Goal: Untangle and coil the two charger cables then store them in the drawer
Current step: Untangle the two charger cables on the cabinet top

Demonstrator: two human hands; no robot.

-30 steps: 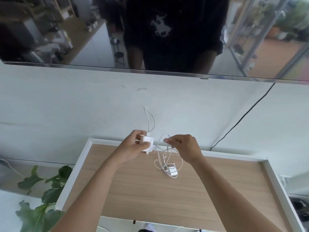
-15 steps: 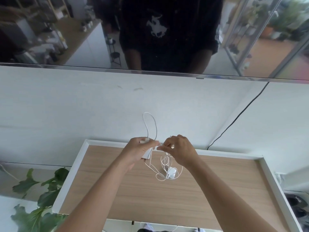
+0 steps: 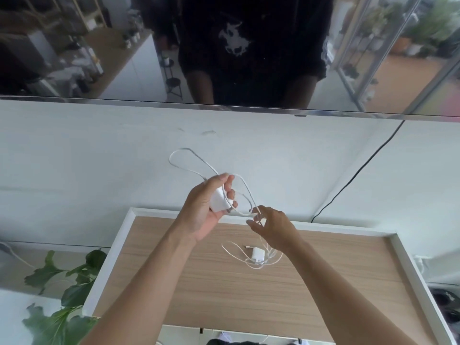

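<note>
My left hand (image 3: 206,207) is raised above the back edge of the wooden top and grips a white charger plug (image 3: 219,201). Its thin white cable (image 3: 196,158) loops up to the left and arcs right down to my right hand (image 3: 271,229), whose fingertips pinch a strand. From that hand, strands hang to the second white charger plug (image 3: 257,255), which lies on the wooden top (image 3: 199,282) amid loose loops of cable (image 3: 236,255). No drawer is visible.
A white raised rim (image 3: 119,240) frames the wooden top. A black cord (image 3: 358,170) runs down the white wall at right. Green plant leaves (image 3: 74,290) sit at lower left. A dark reflective screen (image 3: 224,46) hangs above.
My left hand rose with its plug, drawing a larger cable loop upward. My right hand moved right and down. The second plug now rests on the wood instead of hanging.
</note>
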